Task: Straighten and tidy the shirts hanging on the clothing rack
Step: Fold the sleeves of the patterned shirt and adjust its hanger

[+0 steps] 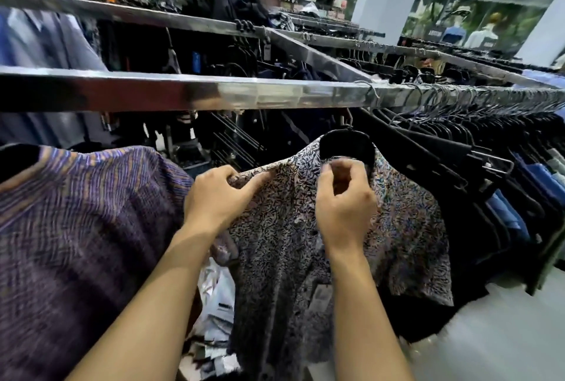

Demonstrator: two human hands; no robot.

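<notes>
A speckled grey patterned shirt (284,246) hangs on a black hanger (347,143) below the chrome rack rail (214,91). My left hand (218,197) grips the shirt's left shoulder seam, thumb on top. My right hand (344,200) pinches the fabric at the collar, just under the hanger. To the left hangs a purple striped shirt (76,221).
Dark garments on several black hangers (458,148) crowd the rail to the right. A second rail (122,12) runs behind, with more clothes. Plastic-wrapped items (217,298) lie below between the shirts. Pale floor (504,334) shows at lower right. People stand far back right.
</notes>
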